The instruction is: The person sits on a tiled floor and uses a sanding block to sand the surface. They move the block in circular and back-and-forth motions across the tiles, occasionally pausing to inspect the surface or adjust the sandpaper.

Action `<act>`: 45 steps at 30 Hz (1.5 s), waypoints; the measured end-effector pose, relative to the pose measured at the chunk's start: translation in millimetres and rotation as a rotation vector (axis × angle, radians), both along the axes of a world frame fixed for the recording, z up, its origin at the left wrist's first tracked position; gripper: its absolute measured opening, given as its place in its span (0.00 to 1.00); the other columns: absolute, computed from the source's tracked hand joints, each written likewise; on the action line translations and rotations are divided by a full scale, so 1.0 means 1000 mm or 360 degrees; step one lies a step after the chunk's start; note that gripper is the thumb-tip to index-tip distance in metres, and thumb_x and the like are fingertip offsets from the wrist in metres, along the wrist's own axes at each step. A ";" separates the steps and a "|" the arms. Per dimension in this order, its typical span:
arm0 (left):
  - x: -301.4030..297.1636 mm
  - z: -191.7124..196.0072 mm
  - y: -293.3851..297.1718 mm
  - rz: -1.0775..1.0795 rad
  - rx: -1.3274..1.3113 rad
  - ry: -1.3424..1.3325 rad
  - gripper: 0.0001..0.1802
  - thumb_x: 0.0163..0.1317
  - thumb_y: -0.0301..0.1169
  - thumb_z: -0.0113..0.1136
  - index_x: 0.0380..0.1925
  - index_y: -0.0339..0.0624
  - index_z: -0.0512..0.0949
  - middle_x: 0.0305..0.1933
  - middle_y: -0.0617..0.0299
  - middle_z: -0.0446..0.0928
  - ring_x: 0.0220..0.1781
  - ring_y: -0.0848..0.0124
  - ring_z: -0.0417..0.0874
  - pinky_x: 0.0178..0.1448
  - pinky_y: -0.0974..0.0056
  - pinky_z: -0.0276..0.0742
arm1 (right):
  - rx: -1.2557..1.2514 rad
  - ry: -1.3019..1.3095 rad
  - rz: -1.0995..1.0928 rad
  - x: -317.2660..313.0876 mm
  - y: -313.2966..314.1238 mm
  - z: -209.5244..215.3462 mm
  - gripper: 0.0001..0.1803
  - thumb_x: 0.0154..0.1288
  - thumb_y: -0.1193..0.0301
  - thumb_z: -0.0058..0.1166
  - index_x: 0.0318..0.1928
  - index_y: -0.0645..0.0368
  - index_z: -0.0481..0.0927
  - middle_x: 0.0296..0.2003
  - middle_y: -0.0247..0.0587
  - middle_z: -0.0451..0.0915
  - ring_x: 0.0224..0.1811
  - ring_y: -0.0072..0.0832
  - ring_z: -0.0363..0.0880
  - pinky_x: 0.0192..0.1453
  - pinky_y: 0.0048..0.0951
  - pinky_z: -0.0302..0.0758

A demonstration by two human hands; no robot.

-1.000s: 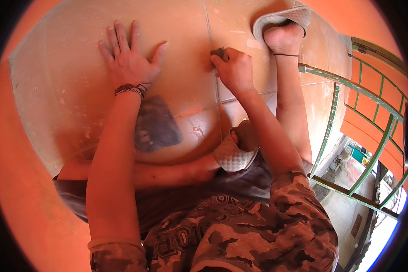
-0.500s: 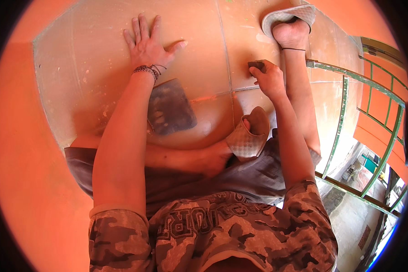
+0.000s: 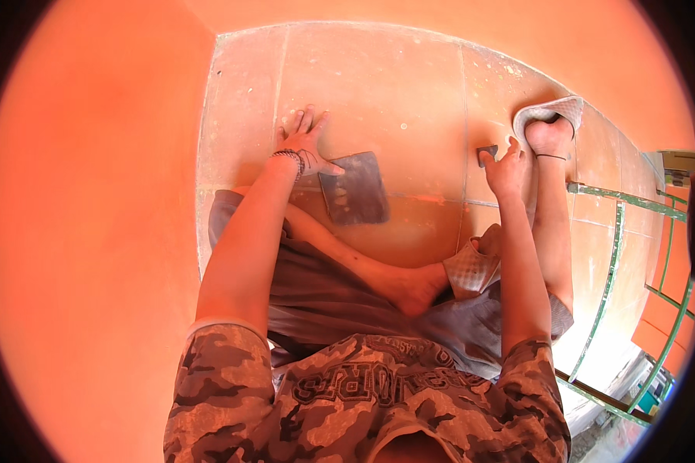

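Observation:
My left hand (image 3: 305,147) rests on the tiled floor (image 3: 401,92) with its fingers spread. Its thumb reaches the edge of a dark, flat, square sheet (image 3: 355,189) with pale smudges, which lies on the tiles. Further right, my right hand (image 3: 507,171) has its fingers apart, beside a small dark block (image 3: 486,154). The thumb overlaps the block's edge; whether it touches cannot be made out. No fingers wrap round the block.
Orange walls (image 3: 100,193) stand to the left and ahead. My slippered foot (image 3: 550,135) is just beyond the right hand, and the other slipper (image 3: 471,268) lies near my folded leg. A green metal railing (image 3: 614,262) runs along the right.
My view has swung left, shifting the scene rightward. The left hand has drawn closer to the dark sheet. The right hand's fingers have opened from the small block.

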State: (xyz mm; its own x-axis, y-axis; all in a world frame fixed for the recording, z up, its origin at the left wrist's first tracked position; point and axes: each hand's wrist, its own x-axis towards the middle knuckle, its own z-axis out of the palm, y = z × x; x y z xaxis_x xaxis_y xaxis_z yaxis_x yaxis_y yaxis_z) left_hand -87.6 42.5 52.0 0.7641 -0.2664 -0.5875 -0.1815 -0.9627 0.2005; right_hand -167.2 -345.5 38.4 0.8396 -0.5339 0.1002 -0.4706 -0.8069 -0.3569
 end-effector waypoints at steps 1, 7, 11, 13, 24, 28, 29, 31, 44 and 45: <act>0.008 -0.008 0.018 0.0046 -0.0088 0.0015 0.70 0.40 0.65 0.74 0.79 0.57 0.44 0.83 0.56 0.30 0.84 0.60 0.31 0.82 0.44 0.36 | 0.0073 -0.0035 0.0265 -0.005 0.026 0.011 0.33 0.54 0.69 0.69 0.60 0.64 0.72 0.56 0.58 0.74 0.60 0.53 0.71 0.66 0.46 0.70; 0.054 -0.046 0.120 0.0325 -0.0187 -0.0009 0.71 0.39 0.66 0.73 0.79 0.55 0.44 0.83 0.48 0.29 0.84 0.52 0.31 0.82 0.47 0.40 | 0.0579 -0.0008 0.1074 -0.051 0.172 0.002 0.26 0.56 0.75 0.64 0.56 0.64 0.76 0.57 0.58 0.73 0.61 0.53 0.71 0.66 0.45 0.72; 0.035 -0.025 0.102 0.0417 0.0160 0.0013 0.76 0.38 0.69 0.72 0.79 0.60 0.34 0.82 0.49 0.22 0.83 0.48 0.25 0.80 0.36 0.37 | 0.0470 -0.0035 0.1189 -0.063 0.208 -0.025 0.30 0.62 0.66 0.60 0.64 0.60 0.71 0.68 0.57 0.64 0.73 0.50 0.59 0.75 0.52 0.57; 0.032 -0.029 0.103 0.0391 0.0443 0.0068 0.79 0.37 0.71 0.71 0.77 0.64 0.24 0.81 0.48 0.16 0.82 0.46 0.20 0.76 0.28 0.33 | 0.0328 -0.0064 0.1295 -0.062 0.225 -0.029 0.34 0.64 0.61 0.59 0.69 0.57 0.67 0.73 0.55 0.58 0.77 0.51 0.52 0.78 0.55 0.50; 0.031 -0.045 0.109 0.0395 0.0438 0.0030 0.79 0.35 0.75 0.67 0.77 0.66 0.24 0.80 0.47 0.15 0.81 0.44 0.17 0.75 0.28 0.24 | -0.0191 0.0137 0.0892 0.034 0.138 -0.053 0.35 0.70 0.52 0.52 0.72 0.51 0.65 0.76 0.54 0.54 0.78 0.53 0.49 0.79 0.59 0.44; 0.027 -0.034 0.111 0.0418 0.0401 0.0005 0.81 0.33 0.75 0.68 0.77 0.65 0.25 0.81 0.48 0.15 0.81 0.45 0.17 0.75 0.28 0.23 | -0.0079 -0.0101 0.0505 0.095 0.057 -0.044 0.31 0.74 0.53 0.45 0.68 0.60 0.69 0.71 0.56 0.62 0.75 0.52 0.56 0.77 0.52 0.54; 0.025 -0.029 0.114 0.0415 0.0434 0.0027 0.81 0.32 0.75 0.68 0.77 0.65 0.25 0.81 0.48 0.15 0.81 0.45 0.17 0.75 0.28 0.23 | -0.0050 -0.0147 0.0508 0.092 0.051 -0.034 0.30 0.73 0.53 0.46 0.67 0.60 0.71 0.70 0.62 0.64 0.75 0.53 0.58 0.77 0.51 0.54; 0.026 -0.025 0.110 0.0381 0.0452 0.0053 0.82 0.31 0.76 0.69 0.77 0.64 0.25 0.80 0.47 0.15 0.81 0.45 0.17 0.75 0.29 0.23 | -0.0311 0.0089 0.0361 0.069 0.022 -0.027 0.33 0.72 0.53 0.46 0.69 0.62 0.67 0.70 0.68 0.60 0.74 0.60 0.56 0.77 0.52 0.54; 0.028 -0.010 0.101 0.0351 0.0495 0.0164 0.84 0.31 0.77 0.69 0.76 0.63 0.22 0.80 0.45 0.14 0.81 0.44 0.16 0.76 0.30 0.27 | 0.0016 0.0206 -0.0167 -0.010 0.058 -0.016 0.35 0.68 0.51 0.56 0.65 0.63 0.68 0.59 0.60 0.75 0.62 0.53 0.73 0.66 0.48 0.69; 0.029 -0.010 0.101 0.0350 0.0497 0.0184 0.84 0.31 0.76 0.69 0.76 0.63 0.22 0.80 0.45 0.14 0.81 0.44 0.16 0.76 0.30 0.27 | 0.0018 0.0163 -0.0197 -0.010 0.060 -0.013 0.32 0.67 0.52 0.57 0.63 0.61 0.71 0.57 0.59 0.77 0.60 0.52 0.75 0.64 0.48 0.71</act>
